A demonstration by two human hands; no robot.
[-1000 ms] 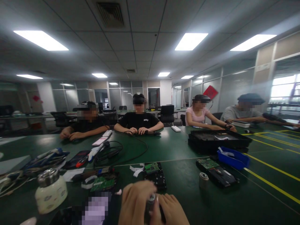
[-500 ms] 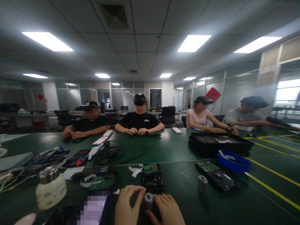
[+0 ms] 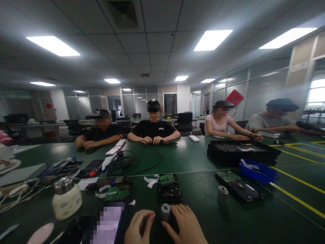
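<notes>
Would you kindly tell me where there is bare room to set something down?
The green tabletop is bare between the middle circuit board and the outer metal cylinder, and in the foreground right of the right hand. It is crowded at left, around the cream bottle, white cables and left circuit board. The near metal cylinder sits between the hands.

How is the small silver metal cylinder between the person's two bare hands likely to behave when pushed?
The silver metal cylinder stands upright on the green table, so a high push could tip it. Its round side suggests it may roll once down. Its metallic casing looks stiff, so it probably won't squash.
</notes>
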